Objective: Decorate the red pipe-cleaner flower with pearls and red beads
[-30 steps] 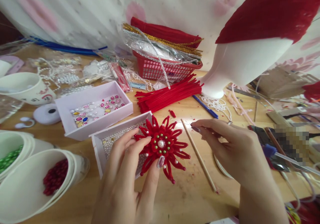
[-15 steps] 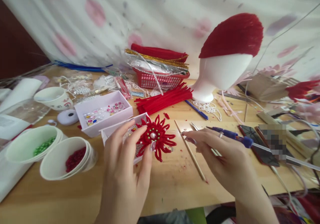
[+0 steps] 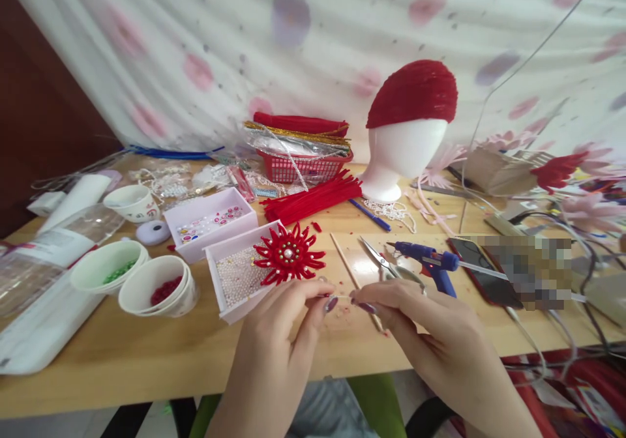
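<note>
Fingers pinched, my left hand (image 3: 288, 327) is just in front of the red flower (image 3: 288, 253); what it grips is too small to name. My right hand (image 3: 425, 324) is also pinched, a short gap to the right, and a thin pale strand seems to run between the fingertips. The flower, with pearls and green beads at its centre, rests on the right edge of a white box of pearls (image 3: 237, 275). Beyond my right hand lie scissors (image 3: 384, 262) and a blue glue gun (image 3: 430, 262). A wooden stick (image 3: 345, 259) passes behind the right fingertips.
Cups of green beads (image 3: 110, 265) and red beads (image 3: 159, 288) stand at the left. Further back are a gem box (image 3: 210, 223), red stems (image 3: 313, 197), a red basket (image 3: 306, 166) and a white head form (image 3: 405, 148) with a red cap. Phones (image 3: 484, 272) lie right.
My left hand has come off the flower and closed its fingers in front of it. My right hand has moved down and nearer to the left. The view has shifted, showing more of the table's front.
</note>
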A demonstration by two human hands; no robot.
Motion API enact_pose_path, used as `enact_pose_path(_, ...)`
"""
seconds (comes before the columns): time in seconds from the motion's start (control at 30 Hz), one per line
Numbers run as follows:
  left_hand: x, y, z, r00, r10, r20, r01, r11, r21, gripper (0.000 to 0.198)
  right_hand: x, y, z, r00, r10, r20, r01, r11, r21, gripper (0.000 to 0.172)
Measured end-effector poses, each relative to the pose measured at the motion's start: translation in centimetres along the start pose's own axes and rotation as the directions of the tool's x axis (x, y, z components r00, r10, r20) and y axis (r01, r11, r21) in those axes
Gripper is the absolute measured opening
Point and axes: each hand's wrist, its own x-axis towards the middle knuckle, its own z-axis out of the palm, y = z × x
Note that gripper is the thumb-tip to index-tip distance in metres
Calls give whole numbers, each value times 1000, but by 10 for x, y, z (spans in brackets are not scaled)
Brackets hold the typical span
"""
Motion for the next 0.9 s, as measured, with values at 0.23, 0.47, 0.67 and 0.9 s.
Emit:
enact_pose_path(0.23, -6, -4, -1, 999, -42, -24, 42, 999, -6, 15, -10, 9, -4, 1000, -7, 28, 8, 999, -39, 30)
enact_pose_path(0.47, -3, -11, -6, 997, -63, -47, 64, 998, 13, 17, -3, 14, -1, 1000, 12, -15, -13, 998, -64, 25)
enact_pose_path(0.67, 2, -46, -16, 961, 83, -265, 1, 953, 302, 20, 15, 34, 8, 991, 117, -71, -128, 976, -178, 21)
enact_pose_path(0.9, 6, -69, -14, 982, -32, -186, 119, 868, 481, 39, 31, 49, 30, 975, 200, -101, -222, 929, -296, 19)
